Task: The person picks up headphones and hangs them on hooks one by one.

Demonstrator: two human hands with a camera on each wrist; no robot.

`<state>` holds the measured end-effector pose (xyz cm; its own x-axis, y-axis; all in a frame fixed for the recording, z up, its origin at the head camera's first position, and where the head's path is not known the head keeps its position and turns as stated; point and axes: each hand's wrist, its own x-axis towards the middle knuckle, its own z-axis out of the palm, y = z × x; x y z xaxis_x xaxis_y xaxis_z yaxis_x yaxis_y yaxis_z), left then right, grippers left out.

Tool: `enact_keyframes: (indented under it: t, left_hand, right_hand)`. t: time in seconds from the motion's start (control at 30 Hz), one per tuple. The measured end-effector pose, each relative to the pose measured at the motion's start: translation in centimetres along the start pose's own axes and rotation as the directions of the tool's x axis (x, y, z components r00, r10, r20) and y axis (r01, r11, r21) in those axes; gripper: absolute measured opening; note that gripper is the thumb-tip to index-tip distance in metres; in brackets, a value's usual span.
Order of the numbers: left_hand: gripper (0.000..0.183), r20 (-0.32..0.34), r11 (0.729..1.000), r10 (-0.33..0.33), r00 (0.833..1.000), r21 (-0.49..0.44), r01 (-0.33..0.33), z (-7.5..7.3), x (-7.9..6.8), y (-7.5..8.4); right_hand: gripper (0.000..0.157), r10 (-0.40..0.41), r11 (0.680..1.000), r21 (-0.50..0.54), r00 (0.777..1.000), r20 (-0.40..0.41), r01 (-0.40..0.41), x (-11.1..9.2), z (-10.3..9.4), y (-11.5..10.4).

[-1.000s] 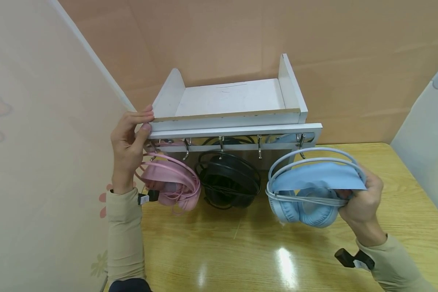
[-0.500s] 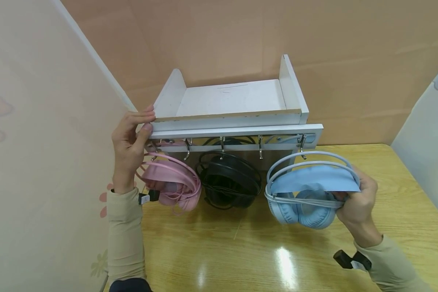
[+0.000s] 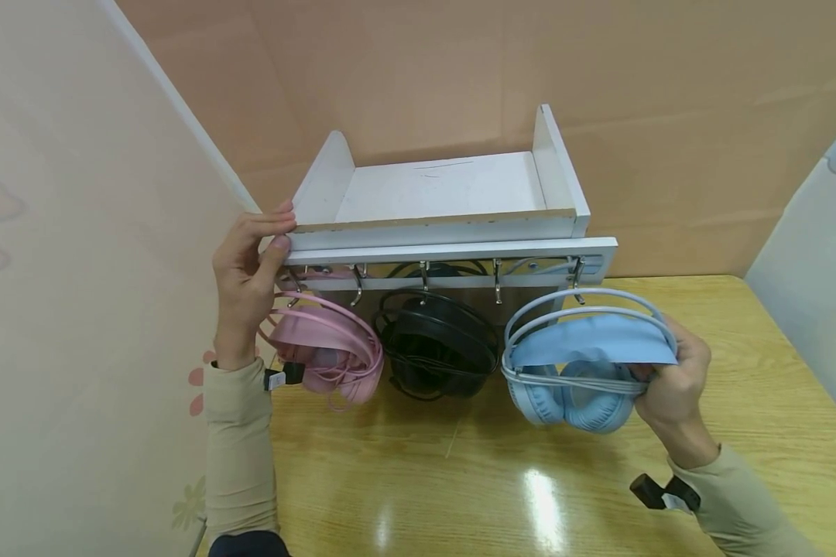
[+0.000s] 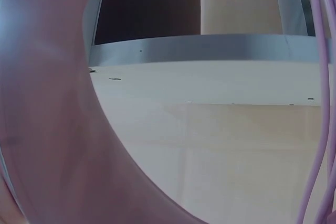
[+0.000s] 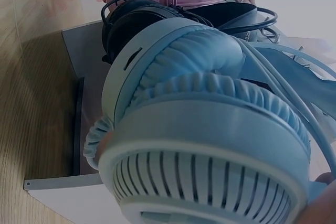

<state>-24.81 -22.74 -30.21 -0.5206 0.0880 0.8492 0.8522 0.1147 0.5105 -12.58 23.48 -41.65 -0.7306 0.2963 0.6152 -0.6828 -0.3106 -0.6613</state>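
My right hand grips the right side of the light-blue headphones, whose headband arcs overlap the rightmost metal hook in the head view. Their ribbed ear cups and wound cable fill much of the right wrist view. My left hand pinches the left end of the white hook rack, fingers at the shelf edge and thumb on the front. Pink headphones hang below that hand on the leftmost hook. At the rack's middle hook hang black headphones.
Above the hooks is a white shelf with raised side panels. The rack stands on a glossy wooden table, against a brown paper backing. A pale wall runs close along the left. Two hooks between the headphones bear nothing.
My right hand and the light-blue headphones have shifted a little to the left. The left hand keeps its place on the rack, and the pink and black headphones hang as before.
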Motion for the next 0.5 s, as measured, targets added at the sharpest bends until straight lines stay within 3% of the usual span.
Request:
enact_keyframes:
  t: [0.5]
  left_hand:
    - [0.016,-0.001,1.0,-0.003,1.0,0.003,0.003,0.04,-0.01,0.05]
  right_hand:
    - [0.029,-0.039,0.997,-0.073,0.998,-0.039,0.036,-0.07,0.17,0.42]
